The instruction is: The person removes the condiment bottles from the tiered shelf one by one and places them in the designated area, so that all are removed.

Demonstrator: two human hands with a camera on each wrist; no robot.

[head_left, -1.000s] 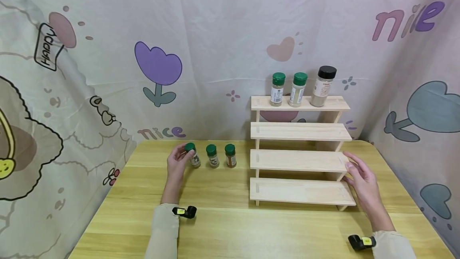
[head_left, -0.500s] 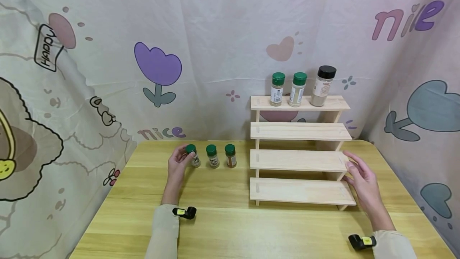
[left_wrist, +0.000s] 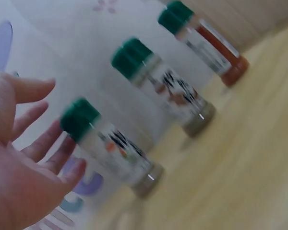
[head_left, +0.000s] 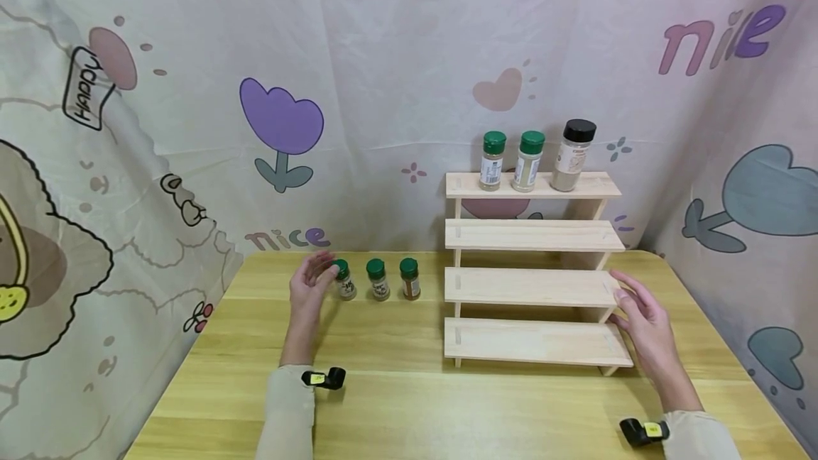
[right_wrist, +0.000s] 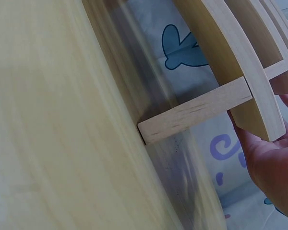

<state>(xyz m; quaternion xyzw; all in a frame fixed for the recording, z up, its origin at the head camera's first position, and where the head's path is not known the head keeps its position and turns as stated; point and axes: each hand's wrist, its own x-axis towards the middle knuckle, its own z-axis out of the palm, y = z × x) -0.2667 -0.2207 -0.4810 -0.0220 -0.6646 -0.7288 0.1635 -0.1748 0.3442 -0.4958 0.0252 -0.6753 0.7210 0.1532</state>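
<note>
Three small green-capped spice jars stand upright in a row on the table: a left jar [head_left: 346, 284], a middle one [head_left: 378, 282] and a right one with reddish contents [head_left: 410, 281]. Just left of the left jar is my left hand [head_left: 309, 289]. Its fingers are spread and loosely bent, with none wrapped round the jar; in the left wrist view the fingertips [left_wrist: 78, 168] lie close beside that jar [left_wrist: 116, 148]. On the right, my right hand [head_left: 648, 325] holds the side of a four-tier wooden rack [head_left: 537, 339]. In the right wrist view its fingers are partly hidden behind the shelf end.
On the rack's top tier stand two green-capped jars, one left [head_left: 491, 165] and one middle [head_left: 527, 165], and a taller black-capped jar [head_left: 571, 158]. A printed cloth [head_left: 383, 91] hangs behind the wooden table [head_left: 396, 403].
My left hand has let go of the left jar and drawn slightly left, its fingers opening. That jar stays standing in place. The right hand has kept its hold on the rack.
</note>
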